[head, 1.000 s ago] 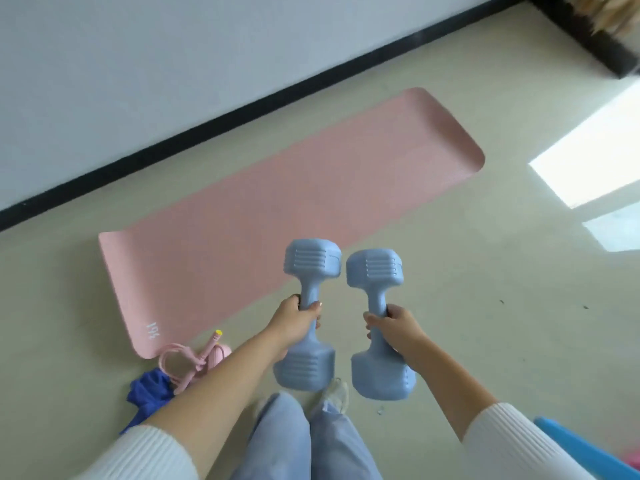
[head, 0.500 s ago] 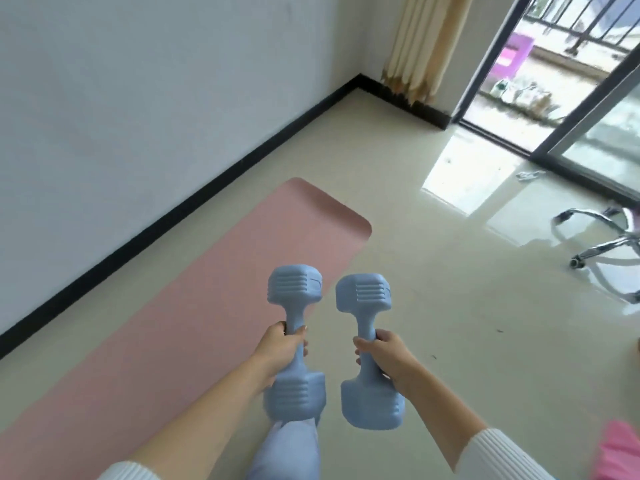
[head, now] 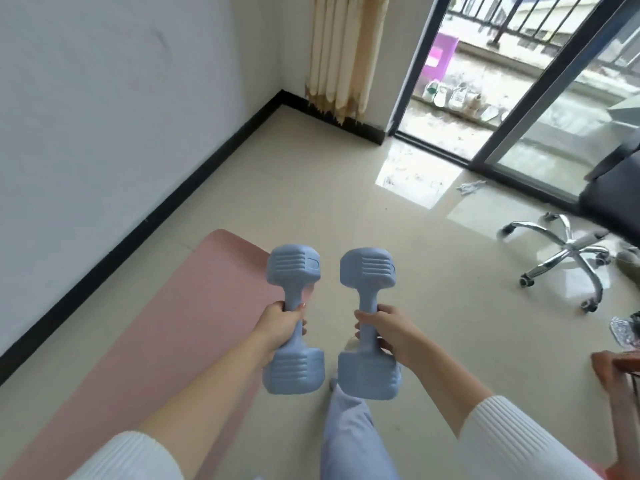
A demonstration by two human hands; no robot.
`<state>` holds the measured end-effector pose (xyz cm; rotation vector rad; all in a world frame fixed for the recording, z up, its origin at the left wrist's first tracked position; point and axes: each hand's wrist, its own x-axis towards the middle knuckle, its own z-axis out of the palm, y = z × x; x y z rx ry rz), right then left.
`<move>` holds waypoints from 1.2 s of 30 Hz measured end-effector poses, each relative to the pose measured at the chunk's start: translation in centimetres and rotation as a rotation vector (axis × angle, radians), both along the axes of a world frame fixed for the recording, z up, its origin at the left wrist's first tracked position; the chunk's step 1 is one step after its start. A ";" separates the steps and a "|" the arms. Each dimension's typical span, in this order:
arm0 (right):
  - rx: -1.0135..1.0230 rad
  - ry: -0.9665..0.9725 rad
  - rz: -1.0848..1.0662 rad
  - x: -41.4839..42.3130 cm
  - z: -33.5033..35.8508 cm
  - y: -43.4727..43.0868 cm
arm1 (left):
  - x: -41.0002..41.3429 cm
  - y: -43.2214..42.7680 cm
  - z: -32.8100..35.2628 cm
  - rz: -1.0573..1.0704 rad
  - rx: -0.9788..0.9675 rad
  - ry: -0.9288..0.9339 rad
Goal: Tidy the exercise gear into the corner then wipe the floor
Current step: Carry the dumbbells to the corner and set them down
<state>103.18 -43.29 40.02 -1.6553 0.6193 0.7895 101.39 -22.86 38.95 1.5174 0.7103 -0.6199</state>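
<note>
Above the pink mat's [head: 145, 341] far edge, the left hand [head: 280, 325] grips the left dumbbell [head: 294, 320] by its bar. Just right of the mat, the right hand [head: 388, 329] grips the right dumbbell [head: 367, 323] the same way. Both point up, side by side, not touching. Past the mat, bare floor [head: 311, 188] runs to the corner by the curtain [head: 341, 53]. A chair base [head: 568, 254] stands well right of the mat.

1. A cream curtain [head: 341, 53] hangs in the corner, its hem frayed.
2. A sliding glass door [head: 540, 109] stands open onto a balcony, where pale shoes [head: 450, 93] lie in a row.
3. A chrome chair base [head: 568, 252] on castors stands at right.
</note>
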 end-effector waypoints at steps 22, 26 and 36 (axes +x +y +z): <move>0.010 0.107 -0.137 67.5 -3.2 -12.8 | 68.3 -13.5 -2.6 0.015 -0.037 0.050; 0.037 0.138 -0.177 78.7 -5.7 -13.5 | 79.9 -14.9 -5.0 -0.038 0.005 0.076; 0.068 0.207 -0.178 101.0 -21.8 -15.7 | 102.6 -18.3 -20.6 -0.104 0.092 0.159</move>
